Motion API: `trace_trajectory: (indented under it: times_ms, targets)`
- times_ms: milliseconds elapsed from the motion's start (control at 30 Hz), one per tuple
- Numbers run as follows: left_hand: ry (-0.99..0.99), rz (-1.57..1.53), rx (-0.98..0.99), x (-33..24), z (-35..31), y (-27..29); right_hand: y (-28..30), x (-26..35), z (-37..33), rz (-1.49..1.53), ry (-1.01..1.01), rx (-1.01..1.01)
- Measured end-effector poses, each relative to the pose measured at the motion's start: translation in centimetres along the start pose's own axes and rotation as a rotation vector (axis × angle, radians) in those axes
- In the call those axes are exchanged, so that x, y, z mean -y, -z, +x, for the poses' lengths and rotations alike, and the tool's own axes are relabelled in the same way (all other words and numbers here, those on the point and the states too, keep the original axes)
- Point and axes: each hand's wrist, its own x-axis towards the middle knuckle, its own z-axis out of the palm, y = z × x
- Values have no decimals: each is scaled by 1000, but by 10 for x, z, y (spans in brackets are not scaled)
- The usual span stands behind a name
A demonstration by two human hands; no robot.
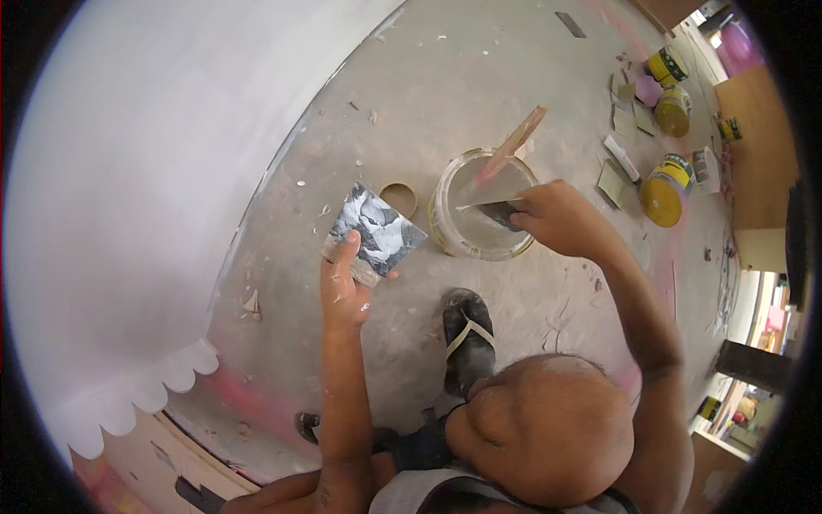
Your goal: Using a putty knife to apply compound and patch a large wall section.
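My left hand [344, 278] is closed round the near corner of a square dark plate [396, 244], with the thumb on top. Smears of white paste cover much of the plate's face, and white specks stick to my fingers. Over a round bucket [438, 224], my right hand [555, 216] grips a flat, dark scraper [497, 212], whose edge carries some whitish paste. Pale grey material shows inside the bucket. A wooden stick [521, 133] stands tilted in it, leaning out over the far rim.
A small round lid or ring [398, 200] lies between plate and bucket. Yellow-and-black cans [670, 184], sandpaper pieces [610, 182] and a white tube [622, 158] are at the right. A white panel [154, 171] borders the left. My sandalled foot [468, 334] is near the bucket.
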Motion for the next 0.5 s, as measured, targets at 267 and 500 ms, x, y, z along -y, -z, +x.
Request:
trace_trajectory:
  times_ms: [267, 500]
  targets:
    - [116, 95, 160, 11, -1, -32, 1, 19, -53, 660, -82, -475]
    - [213, 24, 91, 20, -10, -62, -7, 35, -70, 893, 162, -763]
